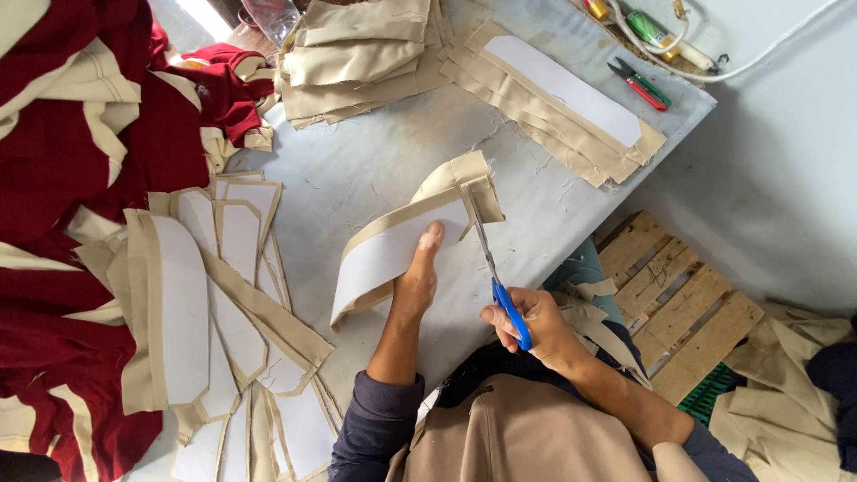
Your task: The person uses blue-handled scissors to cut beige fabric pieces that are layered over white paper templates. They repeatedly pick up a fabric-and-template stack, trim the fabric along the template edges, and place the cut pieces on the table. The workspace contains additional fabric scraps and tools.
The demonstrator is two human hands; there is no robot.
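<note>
The left hand [418,277] was extended forward from a dark blue sleeve, forearm bare, fingers straight and pressed together with the thumb uppermost, closed in a pinch at the fingertips. The right hand [534,323] sat lower and to the right, wrist bent inward, fingers curled closed in a firm grip. Both forearms converged toward the torso at the lower frame edge.

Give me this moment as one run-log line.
left hand: holds beige fabric piece with white lining | right hand: blue-handled scissors, blades at fabric edge | table: beige stacks
</note>
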